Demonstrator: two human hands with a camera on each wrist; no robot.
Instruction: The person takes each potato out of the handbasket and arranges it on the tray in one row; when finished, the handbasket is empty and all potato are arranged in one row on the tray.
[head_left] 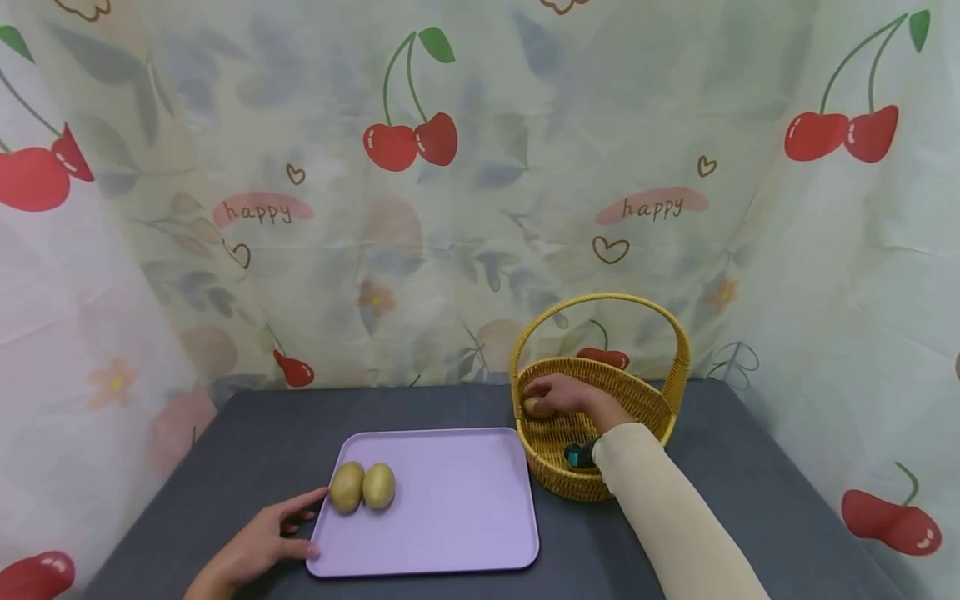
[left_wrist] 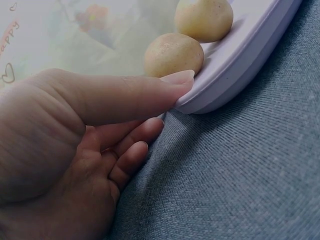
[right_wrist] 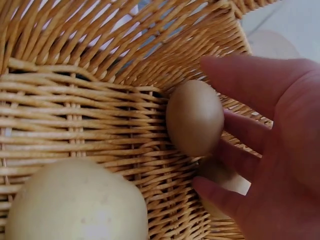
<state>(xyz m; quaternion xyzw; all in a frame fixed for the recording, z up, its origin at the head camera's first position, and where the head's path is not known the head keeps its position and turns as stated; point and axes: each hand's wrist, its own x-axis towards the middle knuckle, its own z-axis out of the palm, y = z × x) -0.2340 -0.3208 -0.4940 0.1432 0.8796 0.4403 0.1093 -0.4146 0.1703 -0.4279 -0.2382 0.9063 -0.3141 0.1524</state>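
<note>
My left hand (head_left: 258,537) touches the left rim of a lilac tray (head_left: 450,500), thumb and index finger spread along it. In the left wrist view its thumb (left_wrist: 150,95) lies against the tray's corner. Two potatoes (head_left: 347,487) sit side by side on the tray's left part. Inside a wicker basket (head_left: 566,483), my right hand (head_left: 562,394) reaches around a small brown potato (right_wrist: 195,119) near the woven wall. Its thumb extends above that potato and its fingers lie behind it. Another potato (right_wrist: 220,185) is partly hidden by the fingers; a larger potato (right_wrist: 80,205) lies nearer the camera.
The basket stands right of the tray, its tall arched handle (head_left: 603,297) over my right forearm. A black and teal device (head_left: 577,455) sits at the right wrist. A dark grey cloth (head_left: 292,417) covers the table; cherry-printed curtains (head_left: 487,250) hang behind and at both sides.
</note>
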